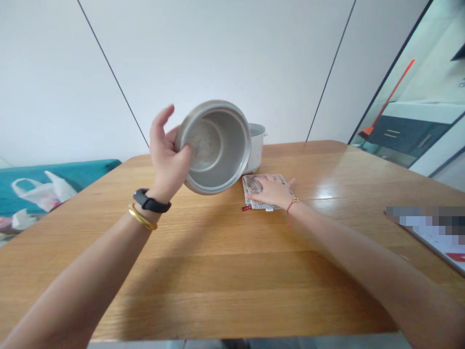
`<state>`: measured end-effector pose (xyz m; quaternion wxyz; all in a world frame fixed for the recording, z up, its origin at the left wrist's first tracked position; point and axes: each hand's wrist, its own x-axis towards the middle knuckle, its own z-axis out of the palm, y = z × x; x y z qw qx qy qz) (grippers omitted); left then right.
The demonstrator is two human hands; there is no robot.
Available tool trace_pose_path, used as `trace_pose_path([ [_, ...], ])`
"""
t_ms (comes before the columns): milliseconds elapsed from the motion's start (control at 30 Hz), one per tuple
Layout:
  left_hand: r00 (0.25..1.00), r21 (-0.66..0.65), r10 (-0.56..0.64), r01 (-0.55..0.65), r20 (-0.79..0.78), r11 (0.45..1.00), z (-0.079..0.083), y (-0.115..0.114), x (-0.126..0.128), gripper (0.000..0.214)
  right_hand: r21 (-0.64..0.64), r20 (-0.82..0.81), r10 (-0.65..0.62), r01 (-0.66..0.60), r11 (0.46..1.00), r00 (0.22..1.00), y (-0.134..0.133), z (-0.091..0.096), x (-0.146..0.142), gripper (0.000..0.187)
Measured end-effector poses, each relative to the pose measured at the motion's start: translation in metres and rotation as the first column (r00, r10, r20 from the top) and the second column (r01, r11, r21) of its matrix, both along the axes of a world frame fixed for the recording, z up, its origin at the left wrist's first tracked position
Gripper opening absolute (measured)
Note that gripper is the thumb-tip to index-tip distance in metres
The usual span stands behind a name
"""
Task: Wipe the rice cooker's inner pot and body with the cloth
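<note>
My left hand [167, 154] grips the rim of a round metal inner pot [214, 145], thumb inside, and holds it above the wooden table [225, 271] tilted so its empty inside faces me. My right hand [273, 190] lies flat, fingers spread, on a folded patterned cloth [254, 195] on the table just right of the pot. Behind the pot stands a white cooker body [255, 145], mostly hidden by it.
A flat paper or booklet [432, 232] lies at the table's right edge. A white plastic bag [43, 191] rests on a teal surface beyond the left edge. White wall panels stand behind the table; a red-handled broom [385, 104] leans at the right.
</note>
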<state>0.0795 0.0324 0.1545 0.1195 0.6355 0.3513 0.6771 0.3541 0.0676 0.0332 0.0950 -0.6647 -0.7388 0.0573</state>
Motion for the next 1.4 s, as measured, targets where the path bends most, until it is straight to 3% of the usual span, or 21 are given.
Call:
trace_pose_path([
  [67, 0.999, -0.020, -0.009, 0.010, 0.034, 1.000, -0.020, -0.012, -0.005, 0.079, -0.058, 0.008, -0.077, 0.077, 0.995, 0.997, -0.001, -0.005, 0.001, 0.094],
  [100, 0.999, -0.035, -0.004, 0.006, 0.046, 0.999, -0.029, -0.016, -0.007, 0.078, -0.071, 0.005, -0.111, 0.111, 0.991, 0.994, -0.002, -0.009, 0.003, 0.090],
  [233, 0.997, -0.090, 0.024, -0.018, 0.071, 0.996, -0.053, -0.023, -0.018, 0.076, 0.093, -0.054, -0.175, 0.180, 0.979, 0.983, -0.008, -0.021, 0.021, 0.056],
  [367, 0.995, -0.129, 0.023, -0.009, 0.101, 0.992, -0.067, -0.022, -0.021, 0.072, 0.330, -0.190, -0.059, 0.121, 0.936, 0.980, -0.023, -0.005, 0.028, 0.050],
  [467, 0.993, -0.145, 0.025, -0.008, 0.115, 0.989, -0.070, -0.019, -0.018, 0.071, 0.469, -0.158, 0.079, 0.004, 0.883, 0.984, -0.042, 0.011, 0.009, 0.052],
  [600, 0.991, -0.182, 0.031, -0.007, 0.127, 0.983, -0.070, -0.017, -0.015, 0.074, 0.275, -0.028, 0.084, -0.073, 0.959, 0.996, -0.066, 0.009, -0.021, 0.053],
  [767, 0.986, -0.229, 0.013, 0.026, 0.168, 0.973, -0.080, -0.018, -0.020, 0.072, 0.012, 0.085, 0.074, -0.075, 0.997, 0.994, -0.087, -0.023, -0.026, 0.107],
  [933, 0.966, -0.344, -0.029, 0.119, 0.257, 0.931, -0.095, -0.019, -0.024, 0.043, -0.006, 0.125, -0.016, 0.017, 1.000, 0.992, -0.081, -0.031, 0.003, 0.093],
  [1033, 0.936, -0.367, -0.017, 0.155, 0.351, 0.917, -0.096, -0.018, -0.022, 0.035, 0.010, 0.140, -0.139, 0.139, 0.990, 0.980, -0.063, -0.029, 0.034, 0.092],
  [1133, 0.902, -0.377, -0.021, 0.201, 0.431, 0.904, -0.094, -0.019, -0.019, 0.034, 0.005, 0.138, -0.172, 0.173, 0.985, 0.975, -0.046, -0.029, 0.063, 0.082],
  [1233, 0.892, -0.357, -0.028, 0.208, 0.450, 0.911, -0.093, -0.023, -0.017, 0.034, 0.090, 0.092, -0.166, 0.158, 0.983, 0.982, -0.039, -0.028, 0.078, 0.061],
  [1300, 0.890, -0.348, -0.033, 0.212, 0.455, 0.913, -0.094, -0.026, -0.017, 0.034, 0.171, -0.048, -0.146, 0.152, 0.973, 0.988, -0.044, -0.022, 0.077, 0.051],
  [1400, 0.876, -0.340, -0.040, 0.228, 0.481, 0.913, -0.094, -0.030, -0.015, 0.034, 0.448, -0.200, -0.007, 0.098, 0.889, 0.980, -0.066, -0.007, 0.059, 0.049],
])
